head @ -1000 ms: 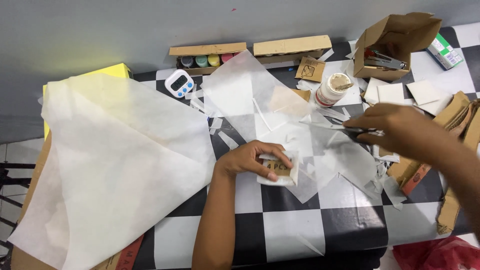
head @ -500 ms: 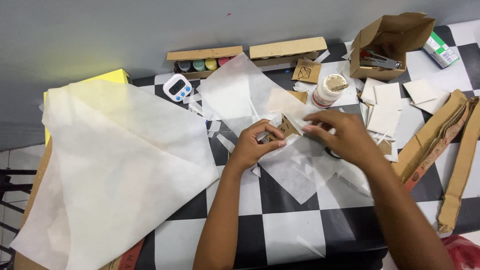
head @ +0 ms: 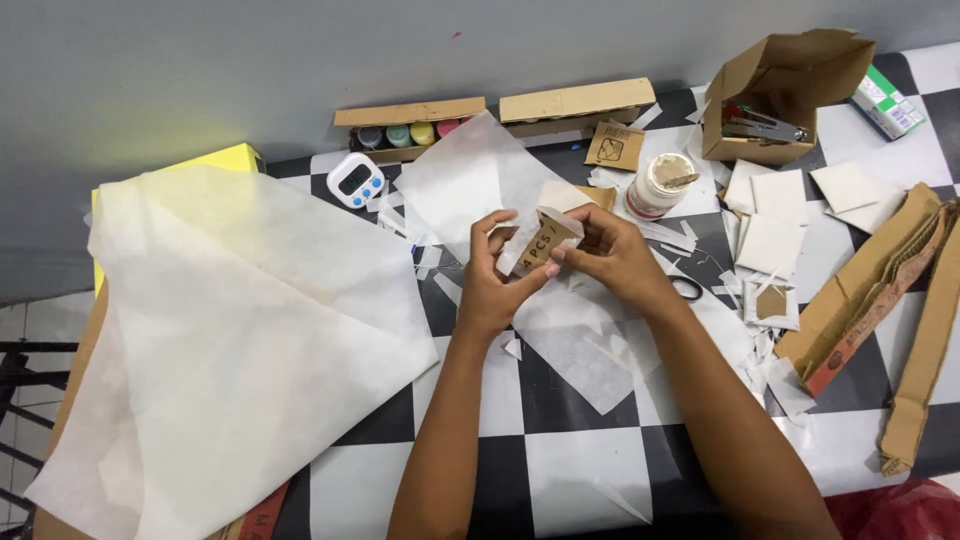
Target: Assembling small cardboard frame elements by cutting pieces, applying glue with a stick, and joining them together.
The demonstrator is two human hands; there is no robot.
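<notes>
Looking down from the head camera, both hands meet over the checkered table point(head: 560, 460): the left hand point(head: 495, 285) and the right hand point(head: 610, 255) each pinch a small brown cardboard tag point(head: 545, 240), lifted between their fingertips with a strip of thin white paper on it. Under the hands lies a sheet of white tissue point(head: 575, 335); a large tissue sheet point(head: 240, 340) spreads left of the left hand, and a white glue jar point(head: 660, 185) stands just beyond the right hand

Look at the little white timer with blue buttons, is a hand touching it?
No, the timer sits alone near the wall, while both hands hold a small cardboard piece.
</notes>
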